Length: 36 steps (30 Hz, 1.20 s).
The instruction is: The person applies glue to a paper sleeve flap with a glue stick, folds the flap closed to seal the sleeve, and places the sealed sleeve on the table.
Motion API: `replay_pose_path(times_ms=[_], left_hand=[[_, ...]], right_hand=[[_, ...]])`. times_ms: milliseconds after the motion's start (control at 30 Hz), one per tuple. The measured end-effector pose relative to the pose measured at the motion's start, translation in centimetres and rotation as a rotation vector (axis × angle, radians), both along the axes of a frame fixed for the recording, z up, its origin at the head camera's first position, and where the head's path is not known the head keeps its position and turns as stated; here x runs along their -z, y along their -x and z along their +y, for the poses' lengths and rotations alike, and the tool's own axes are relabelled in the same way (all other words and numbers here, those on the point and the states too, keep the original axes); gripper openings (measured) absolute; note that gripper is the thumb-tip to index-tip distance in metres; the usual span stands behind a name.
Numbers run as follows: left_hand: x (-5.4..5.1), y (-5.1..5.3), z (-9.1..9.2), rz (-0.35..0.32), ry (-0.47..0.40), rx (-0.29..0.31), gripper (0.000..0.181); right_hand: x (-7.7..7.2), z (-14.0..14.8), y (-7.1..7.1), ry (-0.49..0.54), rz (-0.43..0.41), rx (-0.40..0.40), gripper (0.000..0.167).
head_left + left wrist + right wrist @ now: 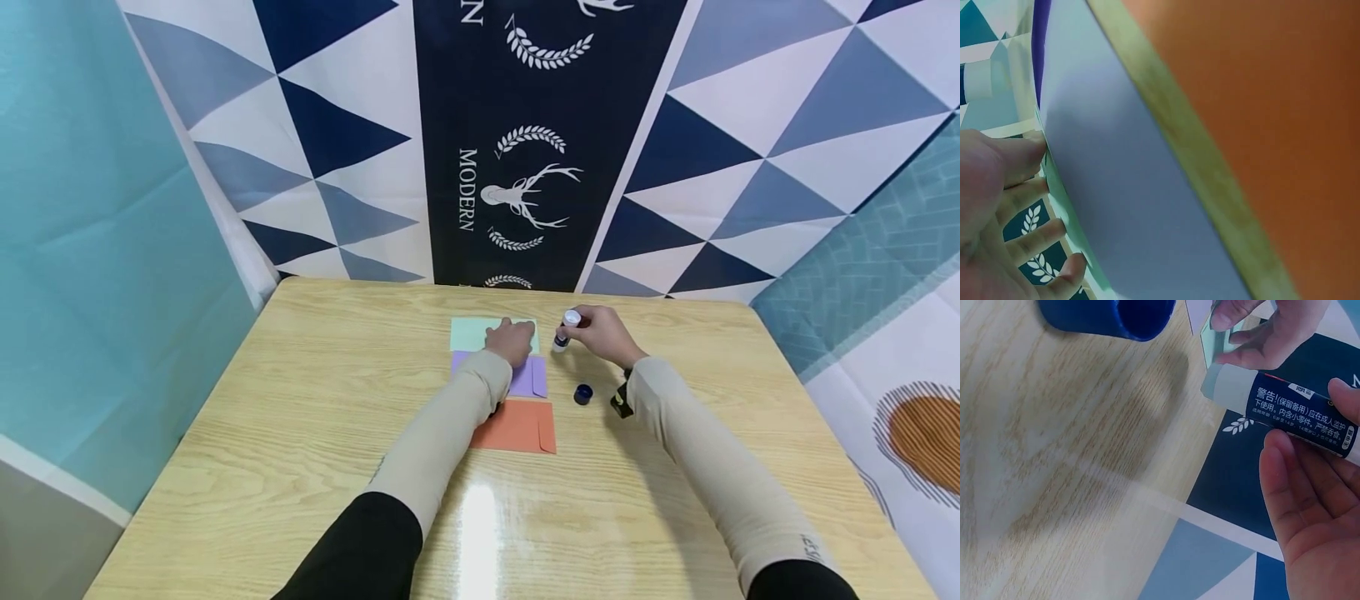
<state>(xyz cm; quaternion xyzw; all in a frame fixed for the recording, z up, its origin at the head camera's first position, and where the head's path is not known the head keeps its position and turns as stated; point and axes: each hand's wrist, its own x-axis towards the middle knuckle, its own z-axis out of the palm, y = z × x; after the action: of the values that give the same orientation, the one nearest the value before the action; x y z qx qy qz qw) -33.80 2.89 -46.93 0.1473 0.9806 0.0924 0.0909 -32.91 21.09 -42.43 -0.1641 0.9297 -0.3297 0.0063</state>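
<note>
My right hand [606, 335] holds a glue stick [1300, 412] with a dark blue label, thumb on one side and fingers on the other. The stick leans, its uncapped pale end low beside the mint envelope [468, 335]. My left hand [512, 340] rests on the right part of that envelope. In the right wrist view, left fingertips [1254, 357] touch the envelope's raised flap [1209, 337]. The left wrist view shows those fingers spread along the mint edge [1075, 231].
A purple envelope [528, 379] and an orange envelope [517, 427] lie in a column below the mint one, partly under the left arm. A dark blue cap [583, 394] stands on the wooden table [300, 400] to their right. Patterned cloth [352, 142] hangs behind.
</note>
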Motion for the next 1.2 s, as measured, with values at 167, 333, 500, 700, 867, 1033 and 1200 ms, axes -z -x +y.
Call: replay_pose_path(times_ms=[167, 333, 500, 700, 867, 1033, 1200], left_hand=[[-0.3, -0.2, 0.1, -0.028, 0.141, 0.063, 0.044], [-0.7, -0.5, 0.1, -0.03, 0.164, 0.065, 0.043], [-0.9, -0.6, 0.2, -0.003, 0.154, 0.063, 0.039], [-0.4, -0.2, 0.4, 0.0, 0.121, 0.073, 0.033], [0.1, -0.1, 0.4, -0.012, 0.073, 0.075, 0.036], [0.1, -0.1, 0.3, -0.03, 0.09, 0.09, 0.048], [-0.3, 0.0, 0.6, -0.035, 0.123, 0.082, 0.048]], right_hand=[[-0.2, 0.0, -0.1, -0.002, -0.01, 0.006, 0.02], [-0.4, -0.2, 0.0, 0.003, -0.005, -0.002, 0.019], [-0.4, -0.2, 0.1, 0.01, 0.001, -0.014, 0.017], [-0.2, -0.1, 0.0, 0.022, -0.004, -0.02, 0.017], [-0.1, 0.0, -0.2, 0.025, -0.01, -0.004, 0.018], [0.0, 0.1, -0.1, 0.029, -0.015, -0.006, 0.02], [-0.1, 0.1, 0.0, 0.019, -0.021, -0.013, 0.019]])
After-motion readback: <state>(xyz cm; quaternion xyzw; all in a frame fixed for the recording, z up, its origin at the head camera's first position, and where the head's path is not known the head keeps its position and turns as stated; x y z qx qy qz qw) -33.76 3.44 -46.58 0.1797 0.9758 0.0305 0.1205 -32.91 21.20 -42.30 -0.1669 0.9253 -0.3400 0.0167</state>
